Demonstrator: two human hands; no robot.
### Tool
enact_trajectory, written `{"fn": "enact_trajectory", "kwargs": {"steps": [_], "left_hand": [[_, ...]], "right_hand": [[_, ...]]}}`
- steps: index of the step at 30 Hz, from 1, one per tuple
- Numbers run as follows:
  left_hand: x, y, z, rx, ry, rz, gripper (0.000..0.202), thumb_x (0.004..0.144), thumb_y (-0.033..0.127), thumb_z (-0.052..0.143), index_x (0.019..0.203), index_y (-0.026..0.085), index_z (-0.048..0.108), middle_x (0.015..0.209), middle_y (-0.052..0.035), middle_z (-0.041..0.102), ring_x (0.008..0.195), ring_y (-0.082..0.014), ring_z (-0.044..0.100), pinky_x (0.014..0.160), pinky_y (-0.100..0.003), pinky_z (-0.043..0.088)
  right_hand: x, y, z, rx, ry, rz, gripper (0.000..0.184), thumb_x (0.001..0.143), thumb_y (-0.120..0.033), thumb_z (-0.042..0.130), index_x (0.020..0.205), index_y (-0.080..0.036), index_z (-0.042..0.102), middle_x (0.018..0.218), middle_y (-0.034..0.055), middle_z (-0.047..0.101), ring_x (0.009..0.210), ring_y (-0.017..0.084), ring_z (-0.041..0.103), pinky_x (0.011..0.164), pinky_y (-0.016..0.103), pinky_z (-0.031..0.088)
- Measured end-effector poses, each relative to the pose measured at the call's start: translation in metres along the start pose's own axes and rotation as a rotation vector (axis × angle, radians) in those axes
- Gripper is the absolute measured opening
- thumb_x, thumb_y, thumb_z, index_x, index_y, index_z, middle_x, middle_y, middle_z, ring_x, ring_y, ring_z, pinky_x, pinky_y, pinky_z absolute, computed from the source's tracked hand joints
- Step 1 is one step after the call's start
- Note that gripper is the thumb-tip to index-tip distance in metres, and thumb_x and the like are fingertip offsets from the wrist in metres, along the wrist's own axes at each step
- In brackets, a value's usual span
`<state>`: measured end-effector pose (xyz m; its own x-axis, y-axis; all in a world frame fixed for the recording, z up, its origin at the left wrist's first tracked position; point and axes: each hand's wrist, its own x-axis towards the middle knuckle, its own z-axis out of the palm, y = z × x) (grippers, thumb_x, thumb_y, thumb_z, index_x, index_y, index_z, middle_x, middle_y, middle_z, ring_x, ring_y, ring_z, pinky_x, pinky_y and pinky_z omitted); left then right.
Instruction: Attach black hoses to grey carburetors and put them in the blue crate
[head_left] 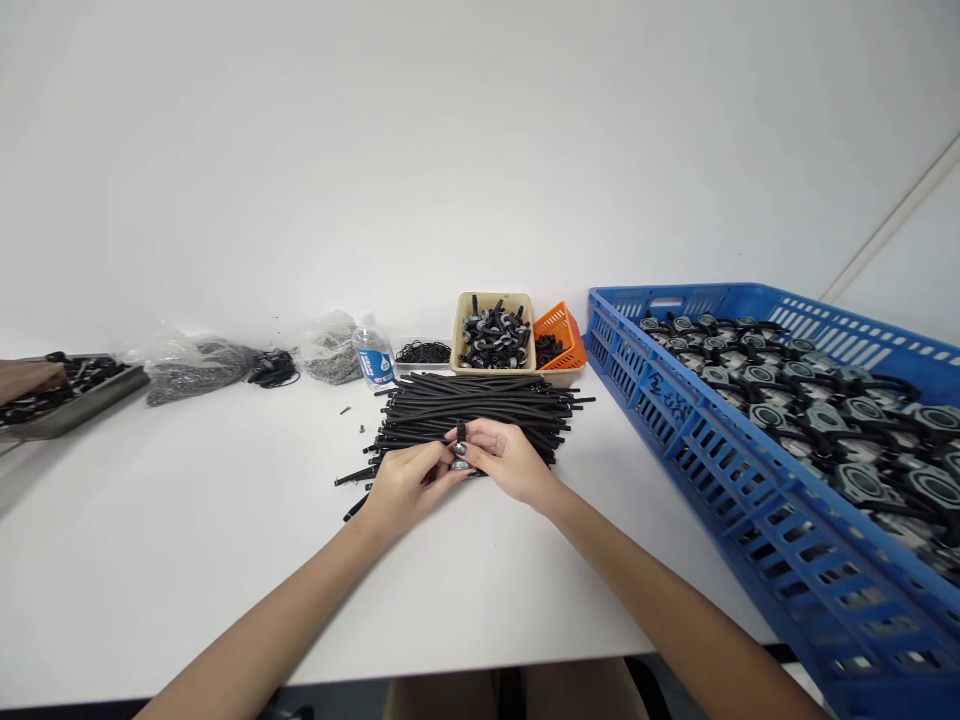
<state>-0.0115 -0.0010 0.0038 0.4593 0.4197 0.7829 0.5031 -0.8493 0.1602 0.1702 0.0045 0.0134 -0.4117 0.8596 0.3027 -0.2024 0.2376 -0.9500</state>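
Hands [517, 465] (two) pinch one small fitting [461, 432] — one bottle [375, 358] beyond, one crate [663, 400] right.

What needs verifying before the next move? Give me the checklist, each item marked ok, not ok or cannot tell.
1. Small black-topped part gripped: ok; fingers of the left hand and right hand meet around it.
2. Its pieces fully joined: cannot tell; the fingers cover most of it.
3. Black tubes close by: ok; piled just beyond the hands.
4. Tube ends lined up: not ok; several jut out at the left.
5. Cream bin stocked: ok; heaped with parts.
6. Table free of stray bits: not ok; small pieces lie left of the tubes.
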Motion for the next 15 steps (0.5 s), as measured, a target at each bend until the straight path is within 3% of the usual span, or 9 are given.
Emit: {"fn": "enact_trajectory", "kwargs": {"steps": [15], "left_hand": [[0.0008,0.0012,-0.0009,0.002,0.005,0.000,0.027,0.091,0.032,0.063,0.072,0.020,0.047,0.054,0.0086,0.046,0.045,-0.0064,0.040,0.046,-0.018,0.033]], "right_hand": [[-0.0007,-0.0002,-0.0005,-0.001,-0.004,0.014,0.047,0.076,-0.056,0.073,0.103,-0.017,0.070,0.095,0.0083,0.074,0.090,0.021,0.070,0.086,0.037,0.054]]}}
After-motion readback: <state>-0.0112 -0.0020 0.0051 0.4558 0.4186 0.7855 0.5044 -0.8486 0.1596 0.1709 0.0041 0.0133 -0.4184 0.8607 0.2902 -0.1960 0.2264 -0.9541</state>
